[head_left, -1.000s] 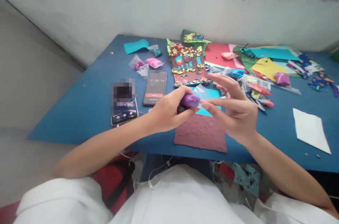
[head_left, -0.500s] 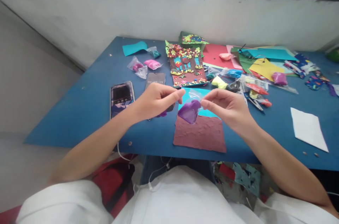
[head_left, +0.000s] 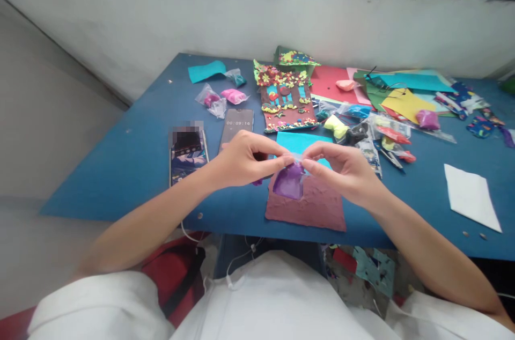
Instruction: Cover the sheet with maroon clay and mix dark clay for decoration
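Note:
Both hands pinch the top of a small clear bag of purple clay (head_left: 288, 182), which hangs between them. My left hand (head_left: 255, 160) grips its upper left edge between thumb and finger; my right hand (head_left: 338, 168) grips the upper right edge. Beneath the bag lies a sheet with a light blue upper part (head_left: 306, 139) and a lower part covered in brown clay (head_left: 301, 214). A bit of purple shows under my left hand, mostly hidden.
Left of the hands lie a phone (head_left: 187, 160) and another phone showing a timer (head_left: 237, 123). Behind stands a decorated clay picture (head_left: 286, 101). Bagged clays (head_left: 356, 131) and coloured papers (head_left: 406, 104) lie to the right, with a white sheet (head_left: 470, 195) farther right.
My left hand has moved right and closed on the bag's top beside my right hand. The purple bag hangs slightly lower.

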The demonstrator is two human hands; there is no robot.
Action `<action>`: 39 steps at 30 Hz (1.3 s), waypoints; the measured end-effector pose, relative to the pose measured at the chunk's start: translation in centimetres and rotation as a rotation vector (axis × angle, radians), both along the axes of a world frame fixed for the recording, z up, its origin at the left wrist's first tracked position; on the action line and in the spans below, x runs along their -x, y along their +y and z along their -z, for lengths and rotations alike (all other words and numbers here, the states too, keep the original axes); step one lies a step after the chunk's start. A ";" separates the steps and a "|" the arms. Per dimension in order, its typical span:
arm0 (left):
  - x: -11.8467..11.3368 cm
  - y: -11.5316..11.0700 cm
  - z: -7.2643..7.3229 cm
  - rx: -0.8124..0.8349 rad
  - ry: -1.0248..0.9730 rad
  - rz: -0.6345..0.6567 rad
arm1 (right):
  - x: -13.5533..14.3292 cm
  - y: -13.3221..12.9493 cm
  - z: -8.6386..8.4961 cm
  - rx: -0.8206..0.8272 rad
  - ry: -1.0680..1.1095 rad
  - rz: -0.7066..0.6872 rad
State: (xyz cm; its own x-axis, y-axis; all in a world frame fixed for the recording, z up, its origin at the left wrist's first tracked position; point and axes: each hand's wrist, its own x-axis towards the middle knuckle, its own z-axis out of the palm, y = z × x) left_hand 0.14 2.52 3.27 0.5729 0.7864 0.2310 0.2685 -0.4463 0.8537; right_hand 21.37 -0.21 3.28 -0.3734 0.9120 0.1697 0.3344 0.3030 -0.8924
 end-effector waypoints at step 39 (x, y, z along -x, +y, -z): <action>0.2 0.0 -0.8 0.068 -0.040 0.062 | -0.5 0.1 0.0 -0.527 -0.257 -0.223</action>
